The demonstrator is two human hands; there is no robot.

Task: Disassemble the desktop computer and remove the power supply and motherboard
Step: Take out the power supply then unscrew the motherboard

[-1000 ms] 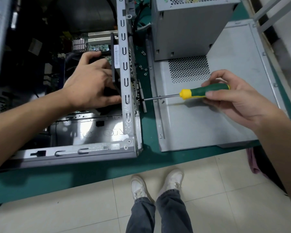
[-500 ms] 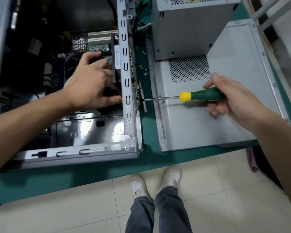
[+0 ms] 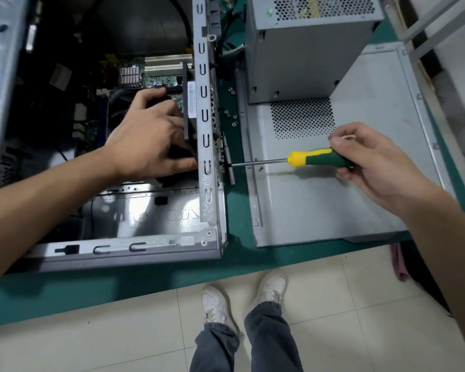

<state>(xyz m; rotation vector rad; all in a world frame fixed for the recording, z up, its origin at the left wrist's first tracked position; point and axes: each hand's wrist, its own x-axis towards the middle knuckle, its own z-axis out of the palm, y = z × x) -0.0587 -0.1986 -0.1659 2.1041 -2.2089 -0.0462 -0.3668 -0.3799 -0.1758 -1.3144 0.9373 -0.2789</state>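
An open grey computer case (image 3: 207,210) lies on its side on the green bench. Inside it, my left hand (image 3: 151,140) grips a black fan (image 3: 188,130) against the rear panel. My right hand (image 3: 373,165) holds the green and yellow screwdriver (image 3: 317,159), whose tip meets a screw on the outside of that rear panel. The green motherboard (image 3: 159,76) shows deep in the case, partly hidden by my left hand. The grey power supply (image 3: 306,49) stands outside the case, on the removed side panel (image 3: 360,197).
Several loose screws (image 3: 231,114) lie on the green bench (image 3: 239,259) between the case and the side panel. A metal frame (image 3: 435,20) stands at the far right. The bench edge runs close in front of me, with tiled floor and my shoes below.
My right hand's fingers have shifted round the screwdriver handle, turning it. The tip stays on the same screw. My left hand keeps its hold on the fan.
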